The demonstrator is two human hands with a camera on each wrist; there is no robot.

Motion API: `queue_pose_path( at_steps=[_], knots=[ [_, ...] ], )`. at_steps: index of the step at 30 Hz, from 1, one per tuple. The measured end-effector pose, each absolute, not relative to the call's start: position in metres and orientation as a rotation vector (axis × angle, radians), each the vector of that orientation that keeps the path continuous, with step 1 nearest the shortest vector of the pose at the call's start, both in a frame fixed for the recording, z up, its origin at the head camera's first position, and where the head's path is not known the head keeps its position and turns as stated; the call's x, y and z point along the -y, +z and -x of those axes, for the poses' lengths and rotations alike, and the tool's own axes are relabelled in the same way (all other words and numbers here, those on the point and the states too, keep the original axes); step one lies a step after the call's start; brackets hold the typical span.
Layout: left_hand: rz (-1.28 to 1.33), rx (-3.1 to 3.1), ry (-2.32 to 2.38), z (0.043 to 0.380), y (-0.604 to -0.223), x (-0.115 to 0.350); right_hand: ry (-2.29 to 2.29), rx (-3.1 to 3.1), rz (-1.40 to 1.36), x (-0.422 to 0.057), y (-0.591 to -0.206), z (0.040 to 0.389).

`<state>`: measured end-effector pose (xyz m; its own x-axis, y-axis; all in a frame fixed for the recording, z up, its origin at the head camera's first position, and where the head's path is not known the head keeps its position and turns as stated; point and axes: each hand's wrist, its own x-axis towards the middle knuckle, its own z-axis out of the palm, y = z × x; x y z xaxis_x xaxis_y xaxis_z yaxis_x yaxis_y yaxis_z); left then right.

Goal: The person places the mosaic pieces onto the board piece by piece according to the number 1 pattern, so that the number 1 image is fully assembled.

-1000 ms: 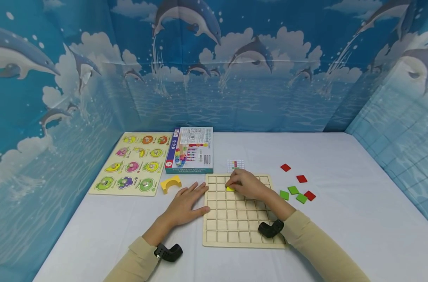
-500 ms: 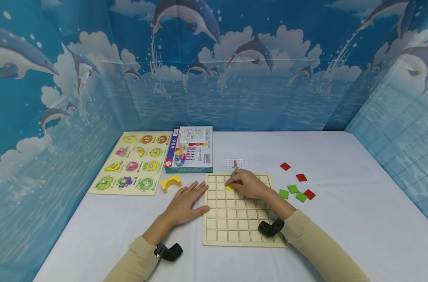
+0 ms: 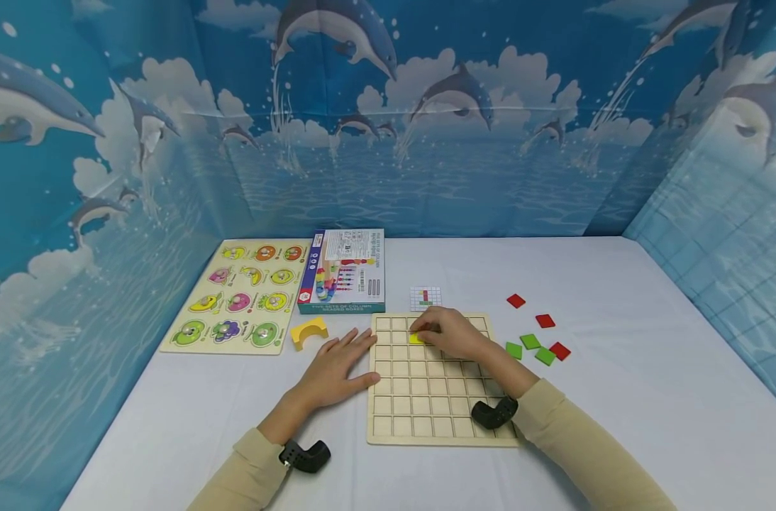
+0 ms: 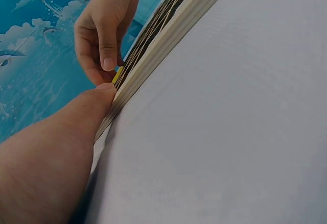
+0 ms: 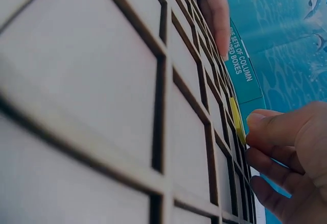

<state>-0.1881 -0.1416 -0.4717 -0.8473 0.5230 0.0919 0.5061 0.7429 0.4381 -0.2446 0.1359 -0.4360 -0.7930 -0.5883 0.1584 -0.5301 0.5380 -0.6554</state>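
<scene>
A wooden grid board [image 3: 439, 426] lies flat on the white table. My left hand [image 3: 337, 372] rests at its left edge, fingers spread and relaxed, the thumb [image 4: 106, 87] right at the edge in the left wrist view. Over the upper part of the board, the thumb and bent fingers of my right hand [image 3: 450, 335] pinch a yellow square tile [image 3: 416, 339] at its edge. In the right wrist view the yellow tile [image 5: 237, 119] sits in a cell close to the top edge, partly hidden by the fingers in the head view.
Right of the board lie red tiles [image 3: 545, 321] and green tiles [image 3: 530, 341]. A small pattern card [image 3: 425, 292] is behind it. To the left are a yellow arch block [image 3: 308, 331], a boxed bead set [image 3: 356, 277] and a fruit puzzle board [image 3: 190, 305].
My right hand has shifted very slightly to the right at the yellow tile. The left hand stays at the board's edge, and the loose tiles lie as before.
</scene>
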Motion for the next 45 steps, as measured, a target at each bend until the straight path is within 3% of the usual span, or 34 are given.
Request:
queue_pose_path(
  at_steps=[19,45],
  knots=[
    [-0.863,-2.904,0.711,0.188,-0.471,0.142,-1.14,-2.694,0.862,-0.155,-0.431,0.241],
    [-0.884,-2.913,0.72,0.188,-0.472,0.142,-1.065,-2.853,0.677,-0.221,-0.419,0.237]
  ],
)
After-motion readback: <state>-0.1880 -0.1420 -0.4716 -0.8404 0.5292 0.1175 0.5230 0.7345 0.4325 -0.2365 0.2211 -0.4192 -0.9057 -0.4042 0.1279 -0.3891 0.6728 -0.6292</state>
